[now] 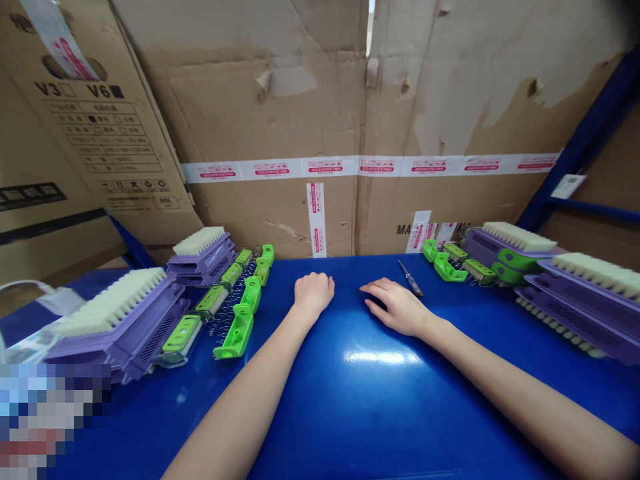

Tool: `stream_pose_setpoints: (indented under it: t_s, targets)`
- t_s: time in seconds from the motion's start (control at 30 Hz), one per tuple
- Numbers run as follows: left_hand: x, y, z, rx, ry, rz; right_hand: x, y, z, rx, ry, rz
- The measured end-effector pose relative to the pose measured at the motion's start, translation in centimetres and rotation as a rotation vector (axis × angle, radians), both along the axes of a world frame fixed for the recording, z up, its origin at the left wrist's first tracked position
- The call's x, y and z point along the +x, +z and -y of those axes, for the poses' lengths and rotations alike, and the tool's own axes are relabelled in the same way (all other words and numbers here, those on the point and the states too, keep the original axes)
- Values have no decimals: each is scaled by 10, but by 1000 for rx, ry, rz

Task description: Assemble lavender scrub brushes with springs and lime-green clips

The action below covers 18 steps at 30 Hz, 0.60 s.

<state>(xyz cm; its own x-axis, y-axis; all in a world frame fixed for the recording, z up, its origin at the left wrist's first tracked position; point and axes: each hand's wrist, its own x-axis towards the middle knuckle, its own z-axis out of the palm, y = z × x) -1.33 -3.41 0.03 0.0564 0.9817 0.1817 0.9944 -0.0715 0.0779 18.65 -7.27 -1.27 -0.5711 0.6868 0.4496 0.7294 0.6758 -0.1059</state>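
Note:
My left hand (313,292) rests on the blue table (350,400) as a loose fist with nothing showing in it. My right hand (395,305) lies palm down beside it, fingers curved and pointing left, holding nothing. A small screwdriver (411,279) lies just beyond my right hand, not touched. Green plastic clips (240,327) with springs lie in rows to the left of my left hand. More green clips (450,263) sit at the right.
Purple brushes with pale bristles are stacked at the left (115,320) and back left (203,253), and several more at the right (575,287). Taped cardboard boxes (325,133) wall off the back. A blue shelf post (585,133) rises at the right.

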Motion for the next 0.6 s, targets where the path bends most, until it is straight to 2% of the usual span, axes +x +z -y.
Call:
stream_pose_setpoints:
  t_s: [0.6]
  targets:
    - [1,1,1,-15,14,-47,0,1,0,-25,-12,10]
